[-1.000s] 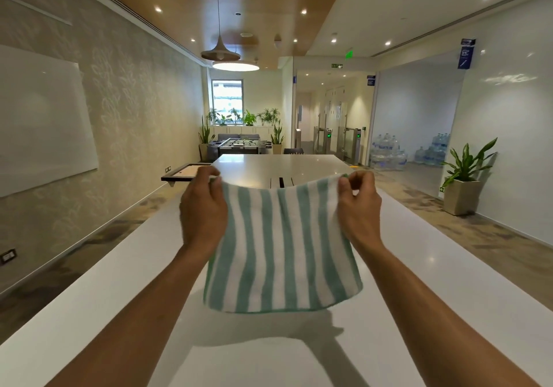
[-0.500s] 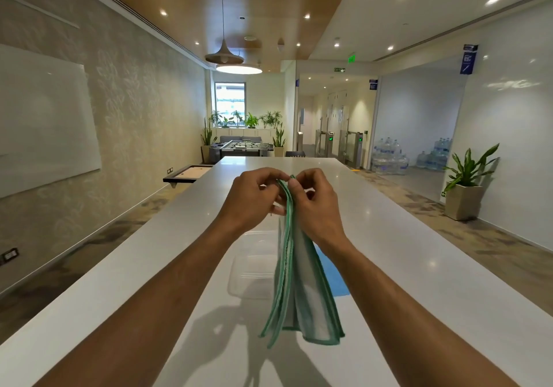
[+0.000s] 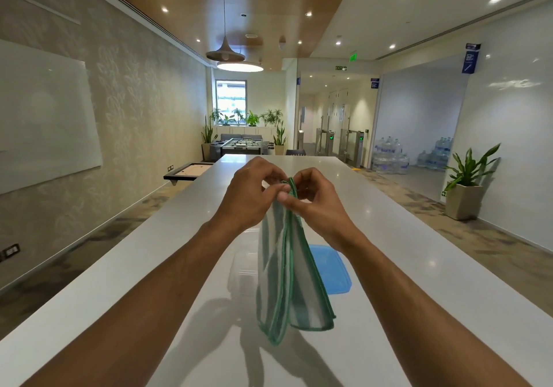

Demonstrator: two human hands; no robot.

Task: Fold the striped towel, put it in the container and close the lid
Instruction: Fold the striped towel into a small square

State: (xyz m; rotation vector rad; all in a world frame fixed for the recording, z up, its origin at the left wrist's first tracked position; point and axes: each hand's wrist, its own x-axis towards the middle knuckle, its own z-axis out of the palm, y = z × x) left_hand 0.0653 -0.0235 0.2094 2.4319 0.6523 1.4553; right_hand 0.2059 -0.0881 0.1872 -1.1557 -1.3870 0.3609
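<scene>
The green-and-white striped towel (image 3: 291, 282) hangs folded in the air above the white table (image 3: 419, 282), seen edge-on. My left hand (image 3: 251, 198) and my right hand (image 3: 314, 204) meet at its top corners, both pinching the cloth together. Behind the hanging towel, a clear plastic container (image 3: 244, 273) sits on the table, partly hidden by the cloth. Its blue lid (image 3: 332, 270) lies flat just to the right of the container, partly covered by the towel and my right forearm.
The long white table runs away from me down the middle. A potted plant (image 3: 466, 183) stands by the right wall, water bottles (image 3: 389, 156) are stacked further back, and a whiteboard (image 3: 45, 117) hangs on the left wall.
A second ago both hands held the towel spread wide. They came together and folded it in half, uncovering the container and lid. Since half a second ago the hands stay joined.
</scene>
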